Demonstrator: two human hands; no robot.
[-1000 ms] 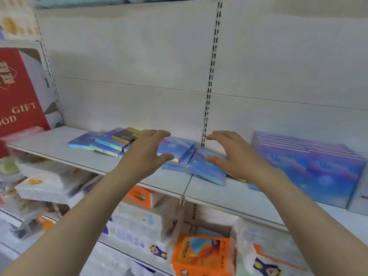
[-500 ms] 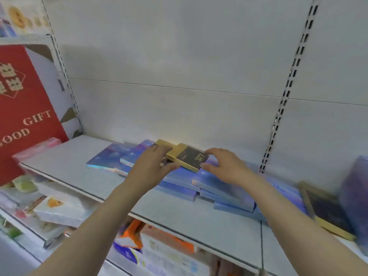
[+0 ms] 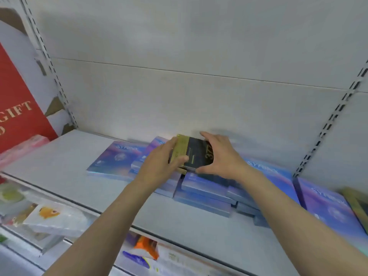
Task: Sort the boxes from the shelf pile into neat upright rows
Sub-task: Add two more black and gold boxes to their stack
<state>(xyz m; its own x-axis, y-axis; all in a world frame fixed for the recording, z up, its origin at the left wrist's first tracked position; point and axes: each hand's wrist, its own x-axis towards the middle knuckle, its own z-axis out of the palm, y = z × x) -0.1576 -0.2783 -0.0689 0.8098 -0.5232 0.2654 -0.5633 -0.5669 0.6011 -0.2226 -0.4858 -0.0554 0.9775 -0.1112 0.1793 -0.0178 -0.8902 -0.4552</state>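
A black and gold box is tilted up off a pile of flat blue boxes on the white shelf. My left hand grips its gold left end, thumb on the front face. My right hand holds its right end, fingers over the top edge and thumb under the lower edge. More blue boxes lie flat to the left and lean at the right.
A red gift sign stands at the far left. A gold-edged box lies at the right frame edge. The lower shelf holds white packets and an orange pack. Slotted uprights run up the back wall.
Both hands have closed on the black and gold box and raised it off the blue pile to a steeper tilt. The camera has moved closer.
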